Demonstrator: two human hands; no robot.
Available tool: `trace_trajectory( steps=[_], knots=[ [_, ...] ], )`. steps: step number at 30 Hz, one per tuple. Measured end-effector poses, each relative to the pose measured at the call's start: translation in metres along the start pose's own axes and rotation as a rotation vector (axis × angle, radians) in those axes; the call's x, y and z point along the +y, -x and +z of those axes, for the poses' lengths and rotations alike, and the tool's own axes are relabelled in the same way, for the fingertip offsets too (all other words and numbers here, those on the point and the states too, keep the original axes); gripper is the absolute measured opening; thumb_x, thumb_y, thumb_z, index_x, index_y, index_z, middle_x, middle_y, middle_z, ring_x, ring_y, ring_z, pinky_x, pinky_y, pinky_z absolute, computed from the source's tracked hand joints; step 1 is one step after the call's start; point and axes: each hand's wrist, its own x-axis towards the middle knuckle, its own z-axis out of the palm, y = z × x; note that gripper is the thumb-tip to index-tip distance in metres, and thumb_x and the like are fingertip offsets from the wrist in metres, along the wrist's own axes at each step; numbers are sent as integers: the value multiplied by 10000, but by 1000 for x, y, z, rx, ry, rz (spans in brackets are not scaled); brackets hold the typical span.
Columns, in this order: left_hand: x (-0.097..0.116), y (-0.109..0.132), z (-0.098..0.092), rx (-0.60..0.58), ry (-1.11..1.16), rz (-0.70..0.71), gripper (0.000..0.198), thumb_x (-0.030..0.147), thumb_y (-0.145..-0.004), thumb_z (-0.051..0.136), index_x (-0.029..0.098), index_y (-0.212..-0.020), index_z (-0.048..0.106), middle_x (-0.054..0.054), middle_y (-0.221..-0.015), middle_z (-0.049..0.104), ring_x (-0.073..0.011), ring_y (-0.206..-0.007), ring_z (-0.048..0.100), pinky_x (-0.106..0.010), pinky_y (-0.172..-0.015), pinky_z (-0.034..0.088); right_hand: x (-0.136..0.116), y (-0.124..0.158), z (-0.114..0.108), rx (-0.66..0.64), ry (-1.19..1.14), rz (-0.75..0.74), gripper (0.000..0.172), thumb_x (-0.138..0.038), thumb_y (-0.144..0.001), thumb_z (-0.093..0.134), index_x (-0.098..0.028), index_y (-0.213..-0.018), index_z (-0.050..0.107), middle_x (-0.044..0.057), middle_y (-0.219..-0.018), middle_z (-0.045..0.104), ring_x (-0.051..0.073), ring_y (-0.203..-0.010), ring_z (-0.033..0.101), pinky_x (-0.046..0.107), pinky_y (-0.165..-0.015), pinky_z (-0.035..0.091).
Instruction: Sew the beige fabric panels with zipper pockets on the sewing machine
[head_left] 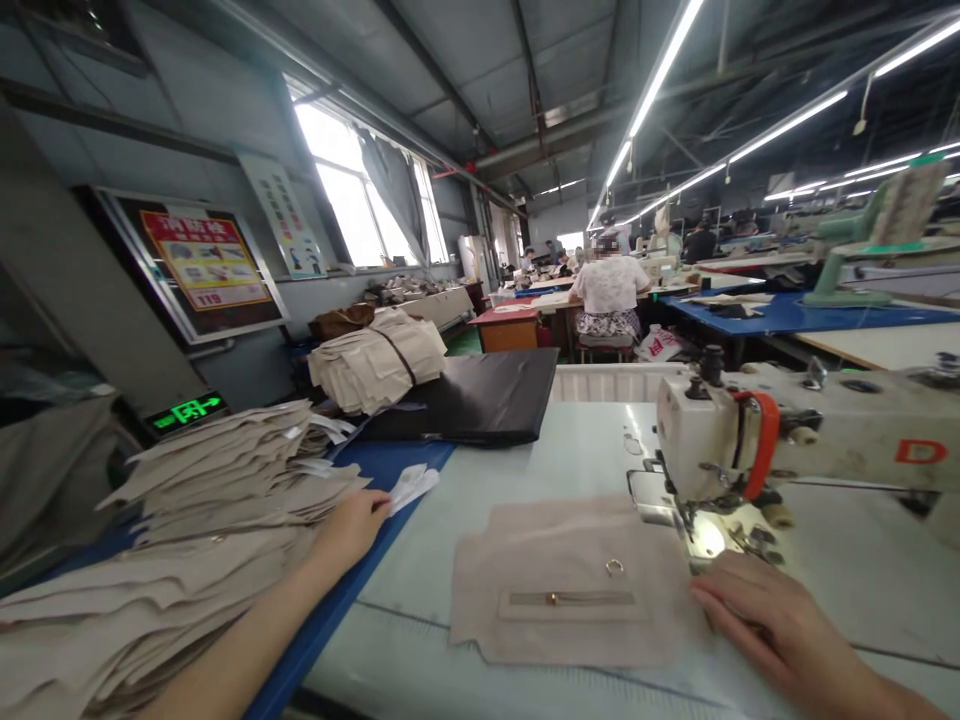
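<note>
- While the right hand (780, 625) lies open and flat, its fingertips (697, 595) touch the right edge of a beige suede-like fabric panel (570, 630).
- That panel lies flat on the pale sewing table (540, 440), its right edge just beside the machine's presser foot.
- On the panel sit a narrow zipped pocket (570, 598) with a small gold pull and, just above it, a small gold metal ring (614, 567).
- The left hand (349, 528) rests on a tall pile of beige cut fabric pieces (210, 520), its fingers half curled; I cannot tell whether they grip anything.
- Just beside those fingers lie white paper slips (411, 488), on a blue table edge (322, 640).
- A cream industrial sewing machine (825, 430) with an orange thread guard stands over the table's right side.
- Beyond the pile lie a flat black case (480, 395) and a strapped bundle of beige pieces (379, 360).
- A green lit exit sign (186, 413) and a framed red-and-yellow poster (204, 260) hang on the left wall.
- Farther off, a co-worker in a white top (610, 285) sits with their back turned, among long tables under fluorescent lights.
</note>
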Motion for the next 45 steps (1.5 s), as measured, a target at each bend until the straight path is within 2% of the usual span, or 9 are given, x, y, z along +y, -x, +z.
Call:
trace_trajectory(
  steps=[2, 8, 13, 19, 29, 33, 38, 42, 45],
  knots=[
    [-4, 5, 4, -8, 6, -35, 317, 248, -837, 486, 168, -919, 782, -109, -966, 787, -284, -929, 739, -328, -826, 550, 0, -1, -1, -6, -2, 16, 244, -231, -1029, 452, -205, -866, 632, 20, -710, 628, 148, -651, 603, 246, -613, 467],
    [-14, 13, 9, 39, 10, -93, 374, 254, -863, 486, 123, -1096, 748, -136, -1225, 715, -285, -1154, 663, -344, -993, 492, 3, 5, 2, -22, -21, 86, 245, -271, -1024, 476, -215, -859, 649, 24, -731, 643, 158, -679, 617, 256, -643, 484],
    [-20, 18, 7, 28, 26, -67, 284, 207, -833, 517, 167, -937, 779, -98, -1048, 776, -272, -1000, 721, -340, -916, 529, 9, 11, 6, -32, -28, 118, 231, -285, -1019, 480, -229, -907, 674, 32, -770, 657, 169, -707, 633, 266, -652, 501],
    [-18, 21, 6, 59, 63, -24, 274, 195, -842, 497, 177, -825, 770, -118, -977, 779, -287, -944, 723, -373, -886, 524, 8, 10, 7, -16, -12, 118, 271, -293, -1016, 464, -240, -851, 672, 36, -757, 664, 178, -683, 640, 279, -632, 509],
    [-20, 30, 5, 27, 124, 8, 351, 336, -808, 510, 165, -996, 752, -106, -1112, 760, -266, -1023, 710, -337, -938, 514, 8, 7, 4, -59, 3, 94, 239, -282, -1009, 479, -243, -865, 666, 18, -734, 662, 166, -665, 644, 261, -617, 517],
    [-26, 31, 3, 51, 134, -46, 301, 329, -792, 515, 209, -911, 765, -68, -1006, 786, -265, -946, 729, -319, -853, 544, 7, 6, 2, -36, 25, 85, 238, -286, -1009, 480, -241, -890, 682, 30, -776, 689, 171, -687, 662, 261, -632, 530],
    [-30, 28, 0, 107, 138, -121, 268, 363, -798, 539, 216, -821, 762, -65, -891, 792, -281, -915, 730, -309, -780, 552, 2, 2, 0, -33, 22, 97, 290, -294, -1018, 461, -238, -818, 663, 13, -704, 654, 158, -634, 633, 251, -586, 507],
    [-33, 25, -7, 157, 132, -164, 273, 379, -796, 558, 199, -831, 760, -62, -764, 772, -272, -785, 730, -304, -688, 550, 2, 1, 1, -36, 32, 80, 307, -288, -1019, 459, -231, -782, 645, 10, -677, 633, 155, -611, 616, 254, -580, 494],
    [-31, 26, -15, 198, 134, -148, 288, 379, -818, 528, 204, -871, 749, -48, -736, 759, -261, -752, 720, -297, -662, 544, 0, 0, 0, -33, 51, 54, 274, -269, -1009, 468, -218, -840, 678, 50, -780, 680, 174, -706, 648, 276, -661, 522]
  ],
)
